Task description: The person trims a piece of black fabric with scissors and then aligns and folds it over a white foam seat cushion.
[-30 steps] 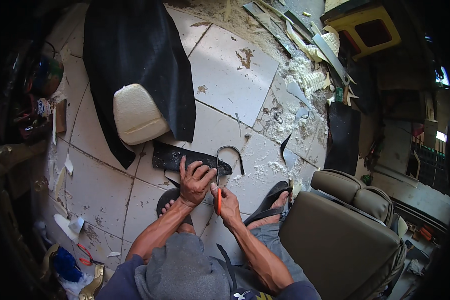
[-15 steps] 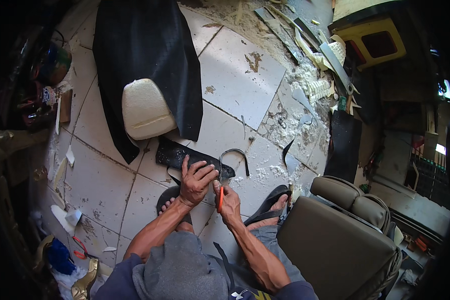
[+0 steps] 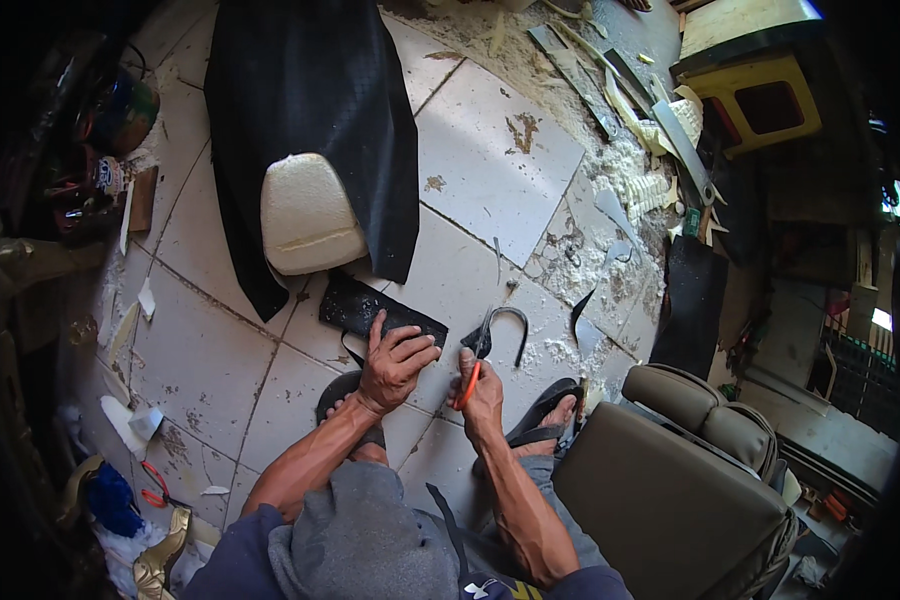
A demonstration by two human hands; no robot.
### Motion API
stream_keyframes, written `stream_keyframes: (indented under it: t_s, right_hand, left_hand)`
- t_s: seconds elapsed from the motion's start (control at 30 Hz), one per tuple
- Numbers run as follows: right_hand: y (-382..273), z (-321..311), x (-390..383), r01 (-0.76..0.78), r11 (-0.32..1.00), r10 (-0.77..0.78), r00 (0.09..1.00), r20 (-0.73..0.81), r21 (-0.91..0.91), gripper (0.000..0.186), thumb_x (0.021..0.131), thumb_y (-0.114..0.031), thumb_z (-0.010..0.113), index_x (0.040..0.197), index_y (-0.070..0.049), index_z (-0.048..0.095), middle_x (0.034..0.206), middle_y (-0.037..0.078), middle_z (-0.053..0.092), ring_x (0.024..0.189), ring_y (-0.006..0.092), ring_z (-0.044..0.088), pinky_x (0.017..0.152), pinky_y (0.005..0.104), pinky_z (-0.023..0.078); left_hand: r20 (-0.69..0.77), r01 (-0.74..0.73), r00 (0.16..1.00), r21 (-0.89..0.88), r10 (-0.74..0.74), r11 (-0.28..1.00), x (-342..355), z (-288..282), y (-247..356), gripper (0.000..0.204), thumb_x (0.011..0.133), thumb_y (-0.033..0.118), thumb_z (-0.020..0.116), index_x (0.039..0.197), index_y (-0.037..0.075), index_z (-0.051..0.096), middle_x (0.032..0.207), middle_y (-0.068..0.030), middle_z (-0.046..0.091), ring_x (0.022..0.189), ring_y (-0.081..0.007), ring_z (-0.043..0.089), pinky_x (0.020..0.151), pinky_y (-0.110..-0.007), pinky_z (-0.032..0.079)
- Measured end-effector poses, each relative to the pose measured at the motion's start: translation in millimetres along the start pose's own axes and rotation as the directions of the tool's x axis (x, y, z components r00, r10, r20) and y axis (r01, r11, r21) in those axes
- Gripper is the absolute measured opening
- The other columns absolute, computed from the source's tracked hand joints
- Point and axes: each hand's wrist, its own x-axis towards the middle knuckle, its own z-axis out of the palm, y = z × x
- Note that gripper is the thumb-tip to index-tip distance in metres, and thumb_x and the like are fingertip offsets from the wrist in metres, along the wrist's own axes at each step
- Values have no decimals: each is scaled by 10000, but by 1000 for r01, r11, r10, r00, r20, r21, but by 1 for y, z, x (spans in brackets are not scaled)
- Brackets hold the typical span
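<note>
1. From where I stood, the black piece [image 3: 355,302] lay on the tiled floor [image 3: 210,330], directly under the left grip [image 3: 393,376], its far-left end sticking out past the fingertips.
2. That left grip was unclenched, its fingers spread over the piece and pressing down on it.
3. The right grip [image 3: 482,398] was clenched around the orange handle of the scissors [image 3: 468,385], a narrow gap to the right of the piece.
4. A small black offcut [image 3: 478,345] sat at the blades, with a curved black strip [image 3: 523,335] just beside it.
5. Beyond both, a cream foam pad [image 3: 312,220] rested on a black sheet [image 3: 315,90].
</note>
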Motion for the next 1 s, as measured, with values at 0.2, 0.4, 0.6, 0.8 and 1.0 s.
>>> stream_keyframes:
  t_s: [0.2,0.4,0.6,0.8,1.0]
  right_hand:
    - [-18,21,24,184,958,-210,972,105,218,358,854,-122,805,1029,-37,505,846,54,604,671,133,594,579,271,508]
    - [-14,27,18,199,961,-206,978,19,193,338,823,-81,795,979,-62,497,778,23,551,593,112,529,507,259,415]
    - [30,11,-3,195,909,-123,970,-209,369,291,833,-40,765,969,-68,509,755,13,532,582,136,539,524,284,449]
    - [64,14,-27,168,793,12,956,-292,585,254,841,-9,740,937,-82,517,760,29,545,581,158,565,537,287,475]
    - [67,13,-36,177,783,9,955,-296,596,282,857,-22,744,991,-71,501,817,32,550,611,155,579,574,284,516]
  left_hand:
    - [30,-14,999,-20,15,1000,-4,-7,-3,371,748,48,690,1090,179,749,1130,16,692,1154,-232,617,1173,-677,240]
    - [31,-54,998,3,54,999,-8,-22,1,330,819,80,695,1132,181,727,1155,-33,658,1162,-256,607,1167,-661,267]
    - [270,721,692,-312,-670,619,-27,-29,61,458,910,169,740,1226,-6,457,1187,-190,554,1041,-325,632,966,-419,506]
    - [434,613,663,-783,-610,109,-37,21,49,433,958,122,712,1281,40,435,1057,-79,610,984,-110,605,816,-252,504]
    - [586,773,599,-600,-546,205,-25,24,42,375,922,62,723,1277,38,607,1039,-29,680,894,-78,616,798,-228,506]
